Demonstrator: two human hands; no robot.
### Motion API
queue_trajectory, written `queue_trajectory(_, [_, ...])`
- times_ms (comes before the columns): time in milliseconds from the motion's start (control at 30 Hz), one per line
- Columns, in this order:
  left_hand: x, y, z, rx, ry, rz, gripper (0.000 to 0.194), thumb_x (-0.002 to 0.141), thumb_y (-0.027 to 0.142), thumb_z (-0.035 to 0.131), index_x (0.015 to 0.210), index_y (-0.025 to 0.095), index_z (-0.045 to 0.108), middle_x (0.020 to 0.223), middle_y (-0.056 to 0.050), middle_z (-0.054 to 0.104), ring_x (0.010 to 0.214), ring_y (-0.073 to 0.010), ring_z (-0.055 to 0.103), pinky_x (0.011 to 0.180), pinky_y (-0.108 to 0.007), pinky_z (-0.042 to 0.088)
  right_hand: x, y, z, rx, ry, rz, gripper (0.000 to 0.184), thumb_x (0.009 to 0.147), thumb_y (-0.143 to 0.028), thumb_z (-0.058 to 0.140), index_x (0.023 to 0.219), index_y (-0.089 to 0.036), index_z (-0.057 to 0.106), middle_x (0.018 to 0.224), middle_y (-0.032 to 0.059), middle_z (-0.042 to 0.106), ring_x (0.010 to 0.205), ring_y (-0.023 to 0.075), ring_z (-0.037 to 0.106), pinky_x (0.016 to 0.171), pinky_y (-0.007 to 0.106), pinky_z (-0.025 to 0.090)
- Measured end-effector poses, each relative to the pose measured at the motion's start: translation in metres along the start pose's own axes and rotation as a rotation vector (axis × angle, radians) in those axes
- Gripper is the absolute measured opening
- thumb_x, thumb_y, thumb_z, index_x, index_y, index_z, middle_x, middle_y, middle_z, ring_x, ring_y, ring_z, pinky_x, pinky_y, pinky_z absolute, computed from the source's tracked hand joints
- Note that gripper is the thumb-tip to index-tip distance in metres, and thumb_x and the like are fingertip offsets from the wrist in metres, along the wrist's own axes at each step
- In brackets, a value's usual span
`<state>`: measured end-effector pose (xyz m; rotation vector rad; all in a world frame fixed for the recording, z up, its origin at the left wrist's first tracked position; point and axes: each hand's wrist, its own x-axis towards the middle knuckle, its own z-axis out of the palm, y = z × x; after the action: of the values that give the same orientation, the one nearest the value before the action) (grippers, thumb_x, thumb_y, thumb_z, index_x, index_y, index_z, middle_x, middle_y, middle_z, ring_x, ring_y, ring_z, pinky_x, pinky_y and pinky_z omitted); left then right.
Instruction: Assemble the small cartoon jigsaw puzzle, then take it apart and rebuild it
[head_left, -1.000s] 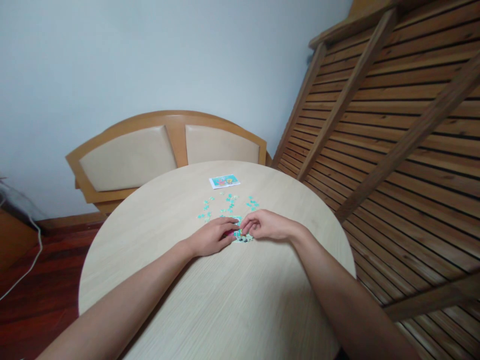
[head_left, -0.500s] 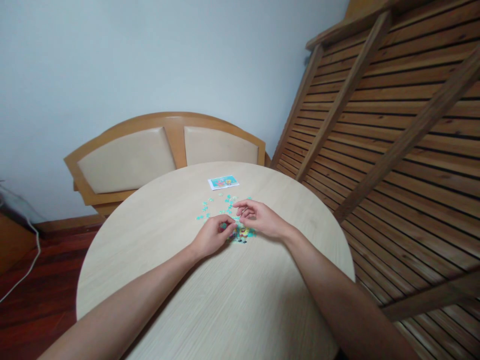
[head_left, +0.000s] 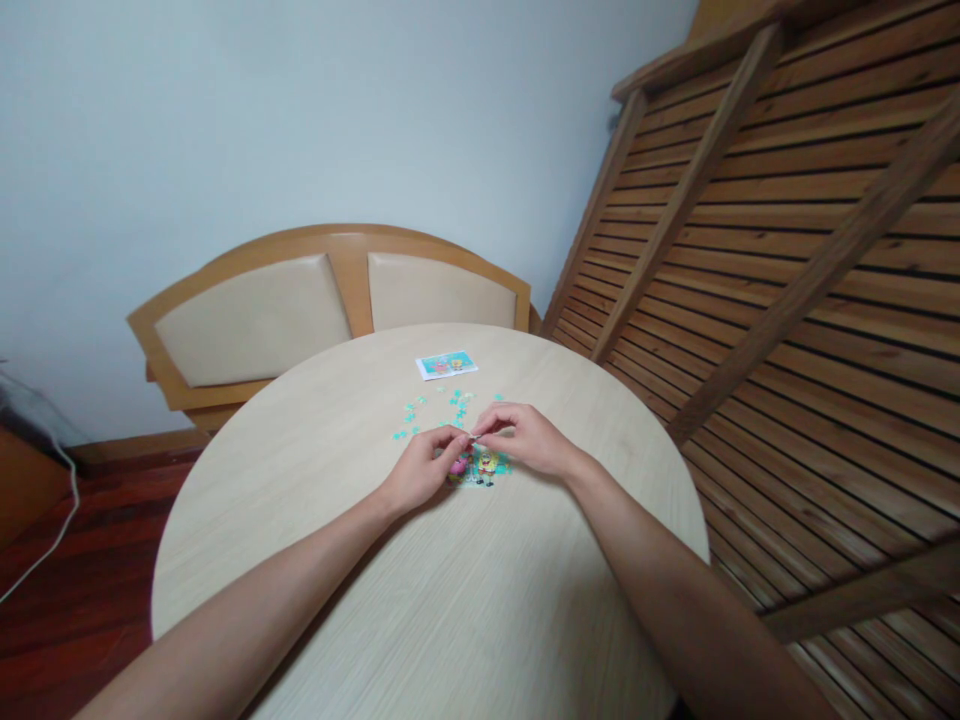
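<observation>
A partly joined jigsaw puzzle [head_left: 486,466] with a yellow and a pink cartoon figure lies on the round table [head_left: 390,620]. Just above its far edge, my left hand [head_left: 427,463] and my right hand [head_left: 525,437] meet at the fingertips. Pinched between them is a small pale puzzle piece [head_left: 473,437], with thumb and fingers of both hands closed on it. My fingers hide part of the puzzle. Beyond the hands, several loose turquoise puzzle pieces [head_left: 457,401] are scattered.
A picture card [head_left: 447,365] showing the same figures lies farther back on the table. Behind the table stands a wooden headboard [head_left: 349,280] with cream panels against the wall. A slatted wooden frame [head_left: 787,250] leans at the right. A white cable [head_left: 75,490] hangs at the left.
My right hand has come slightly down and in, its fingers closing from a looser spread to meet my left fingertips. More of the puzzle's pink figure shows now.
</observation>
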<state>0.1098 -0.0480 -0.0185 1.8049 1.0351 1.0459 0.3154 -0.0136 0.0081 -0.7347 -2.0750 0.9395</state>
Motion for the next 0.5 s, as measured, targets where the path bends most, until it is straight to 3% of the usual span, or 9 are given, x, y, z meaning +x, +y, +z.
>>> queue_trajectory(200, [0.0018,-0.0053,0.0010,-0.140,-0.031,-0.058,0.053,0.086,0.067,0.059,0.084,0.014,0.065,0.075,-0.004,0.065,0.063,-0.0132,0.056,0.063,-0.026,0.045,-0.0005,-0.0031,-0.0018,-0.079,-0.003,-0.055,0.011,0.084,-0.023,0.066,0.084,-0.018,0.076,0.094,0.0059,0.073,0.090,0.0178,0.066,0.086,0.032,0.050])
queue_trajectory(400, [0.0031,-0.0069,0.0021,-0.206,-0.043,-0.053,0.051,0.085,0.065,0.062,0.083,0.013,0.063,0.070,-0.002,0.061,0.060,-0.0110,0.050,0.060,-0.024,0.040,-0.0023,-0.0024,0.0025,-0.017,-0.025,0.002,0.025,0.084,-0.024,0.066,0.107,-0.015,0.073,0.096,0.0063,0.073,0.087,0.0171,0.066,0.082,0.031,0.052])
queue_trajectory(500, [0.0034,-0.0063,0.0025,-0.246,-0.070,-0.046,0.052,0.085,0.064,0.062,0.085,0.013,0.064,0.072,-0.001,0.060,0.061,-0.0105,0.048,0.060,-0.023,0.038,-0.0019,-0.0021,0.0027,-0.023,-0.024,-0.013,0.027,0.083,-0.025,0.069,0.108,-0.015,0.073,0.095,0.0061,0.073,0.087,0.0166,0.066,0.082,0.031,0.052])
